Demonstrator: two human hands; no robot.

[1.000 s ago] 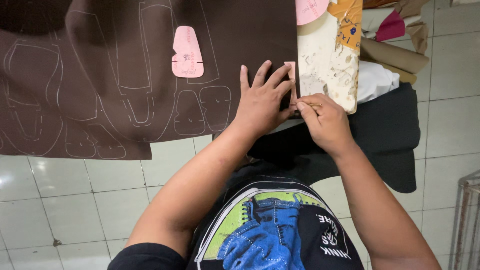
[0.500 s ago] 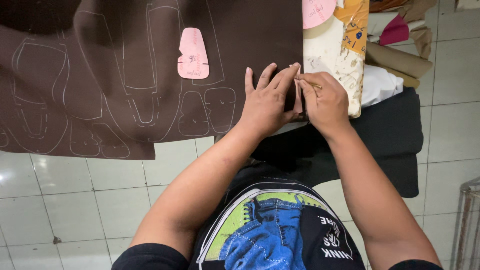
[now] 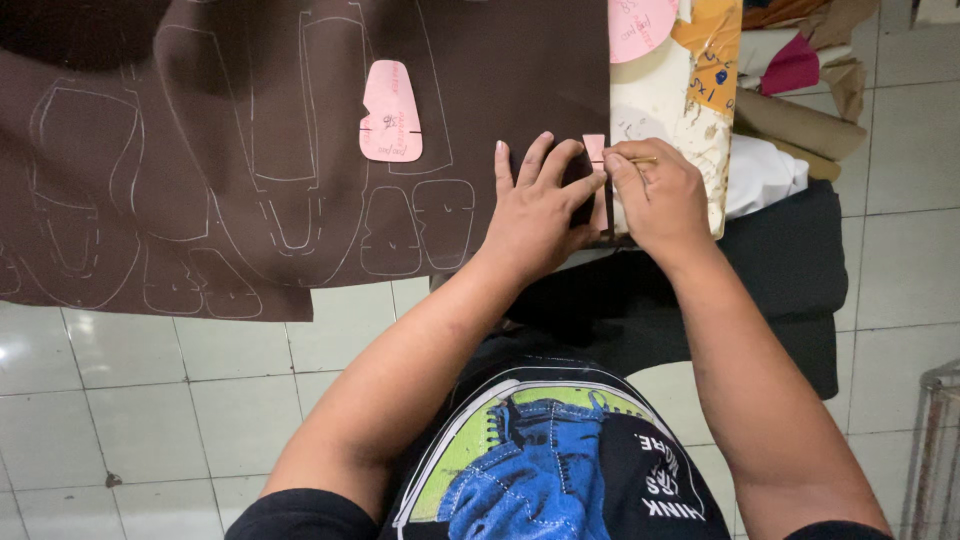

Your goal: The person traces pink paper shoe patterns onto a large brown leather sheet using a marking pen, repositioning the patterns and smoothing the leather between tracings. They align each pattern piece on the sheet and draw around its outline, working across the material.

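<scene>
L hand (image 3: 535,205) flat, fingers spread, pinning small pink strip template (image 3: 594,148) at brown sheet (image 3: 300,100) edge on tabletop. R hand (image 3: 655,195), grip pinched narrow on thin pen (image 3: 640,160), tip at strip. Bigger pink template (image 3: 391,112) lies apart, w/ chalk outlines round it.

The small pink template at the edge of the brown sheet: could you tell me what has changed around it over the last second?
The right hand now shows a thin pen-like tool at the small pink template, which the left hand uncovered by sliding slightly down. The brown sheet and the larger pink template lie as before.
</scene>
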